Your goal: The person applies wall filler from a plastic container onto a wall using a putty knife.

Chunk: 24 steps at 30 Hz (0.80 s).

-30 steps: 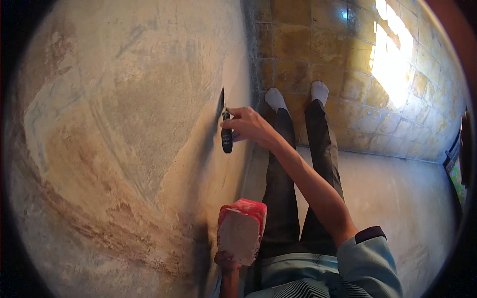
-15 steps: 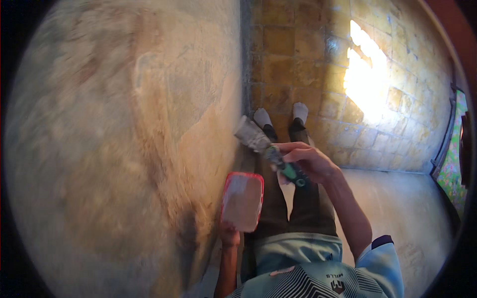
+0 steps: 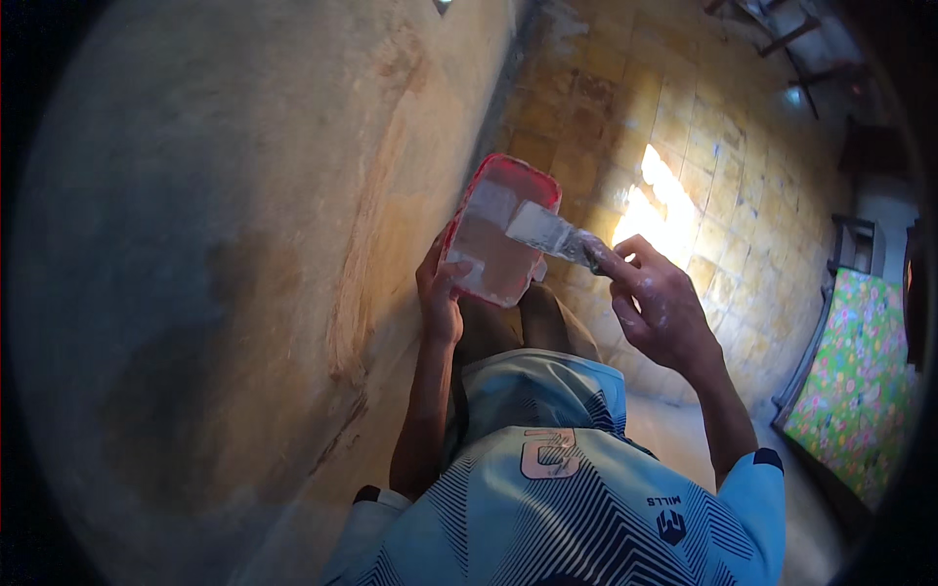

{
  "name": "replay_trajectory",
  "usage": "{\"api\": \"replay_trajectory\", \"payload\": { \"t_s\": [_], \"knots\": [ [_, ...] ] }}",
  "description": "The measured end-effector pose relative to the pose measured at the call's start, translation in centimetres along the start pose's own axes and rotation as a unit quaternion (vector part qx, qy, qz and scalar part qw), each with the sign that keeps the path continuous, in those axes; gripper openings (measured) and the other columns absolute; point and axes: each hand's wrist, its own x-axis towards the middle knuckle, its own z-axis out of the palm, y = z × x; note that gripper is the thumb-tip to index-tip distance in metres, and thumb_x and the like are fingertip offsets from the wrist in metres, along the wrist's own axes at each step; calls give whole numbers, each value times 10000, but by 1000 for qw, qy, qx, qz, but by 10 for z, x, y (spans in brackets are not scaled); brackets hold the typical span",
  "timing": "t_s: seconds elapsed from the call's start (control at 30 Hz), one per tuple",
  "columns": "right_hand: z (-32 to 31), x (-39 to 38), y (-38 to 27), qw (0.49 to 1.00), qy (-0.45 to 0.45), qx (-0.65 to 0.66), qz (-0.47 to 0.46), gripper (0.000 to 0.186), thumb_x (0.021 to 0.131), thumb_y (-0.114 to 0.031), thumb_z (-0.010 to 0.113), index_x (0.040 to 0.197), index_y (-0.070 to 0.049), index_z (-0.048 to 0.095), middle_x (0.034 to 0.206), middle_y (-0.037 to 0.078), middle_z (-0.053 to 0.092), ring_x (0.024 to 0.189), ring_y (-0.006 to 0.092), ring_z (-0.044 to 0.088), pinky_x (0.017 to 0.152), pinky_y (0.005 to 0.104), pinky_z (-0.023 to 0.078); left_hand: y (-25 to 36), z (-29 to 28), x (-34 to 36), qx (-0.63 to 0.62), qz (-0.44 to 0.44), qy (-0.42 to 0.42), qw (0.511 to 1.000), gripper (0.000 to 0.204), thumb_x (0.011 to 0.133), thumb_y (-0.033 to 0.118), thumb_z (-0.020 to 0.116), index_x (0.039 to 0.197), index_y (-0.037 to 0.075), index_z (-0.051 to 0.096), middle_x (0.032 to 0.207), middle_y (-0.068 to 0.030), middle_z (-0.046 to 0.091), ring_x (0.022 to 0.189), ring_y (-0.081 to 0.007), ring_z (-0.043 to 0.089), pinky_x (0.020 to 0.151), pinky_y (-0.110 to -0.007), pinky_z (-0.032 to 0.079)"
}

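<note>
My left hand (image 3: 442, 298) grips the lower left side of a shallow rectangular tub (image 3: 496, 283) with a red rim. Inside the tub lies a greyish-white paste (image 3: 489, 244), smooth over most of its surface. My right hand (image 3: 664, 308) is closed around the handle of a putty knife (image 3: 537, 230), which is smeared with pale paste. Its broad blade points left and lies over the right part of the tub; whether it touches the paste I cannot tell. My fingers hide most of the handle.
On the left rises a plastered wall (image 3: 244, 176) with a long rough brown patch (image 3: 369, 234). Yellowish floor tiles (image 3: 723, 195) carry a bright patch of sunlight. To the right is a green flowered cloth (image 3: 850, 381); dark wooden furniture (image 3: 789, 39) stands at the far right.
The tub has risen and moved away from my body. My right hand has shifted right, and the knife blade has come over the tub. The view has turned, showing more of the room.
</note>
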Motion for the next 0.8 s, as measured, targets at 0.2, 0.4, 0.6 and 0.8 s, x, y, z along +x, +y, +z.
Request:
{"api": "replay_trajectory", "payload": {
  "t_s": [0.2, 0.4, 0.6, 0.8],
  "knots": [
    [-38, -25, -17, 985, 28, -161, -52, 559, 783, -23, 566, 1331, -124, 517, 954, 122, 557, 840, 285, 587, 702, 401, 524, 30, 25, -1, -36, 56, -12, 998, 655, 697, 139, 606, 1327, -15, 514, 1185, -99, 611, 1031, -166, 614, 821, -262, 520],
    [-78, -14, -17, 989, 4, -144, -35, 456, 826, -25, 548, 1281, -56, 543, 911, 170, 586, 779, 335, 620, 694, 424, 511, 34, 31, 2, 2, 73, 7, 997, 615, 760, 145, 634, 1342, -11, 507, 1186, -111, 606, 1001, -170, 610, 854, -278, 509],
    [-84, 46, -81, 947, -46, -310, -72, 296, 845, -20, 559, 1131, 25, 616, 817, 176, 631, 707, 318, 633, 631, 424, 497, 22, 35, 9, 209, 186, 74, 957, 730, 749, 293, 758, 1342, -43, 495, 1067, -162, 546, 973, -230, 582, 870, -338, 480],
    [-18, 83, -90, 874, -140, -402, -235, 120, 809, -73, 592, 872, -44, 690, 742, 104, 664, 742, 253, 679, 658, 356, 537, 42, 59, 5, 444, 121, 113, 881, 877, 684, 484, 757, 1339, -40, 497, 1052, -213, 541, 1010, -348, 589, 889, -413, 472]
  ]
}}
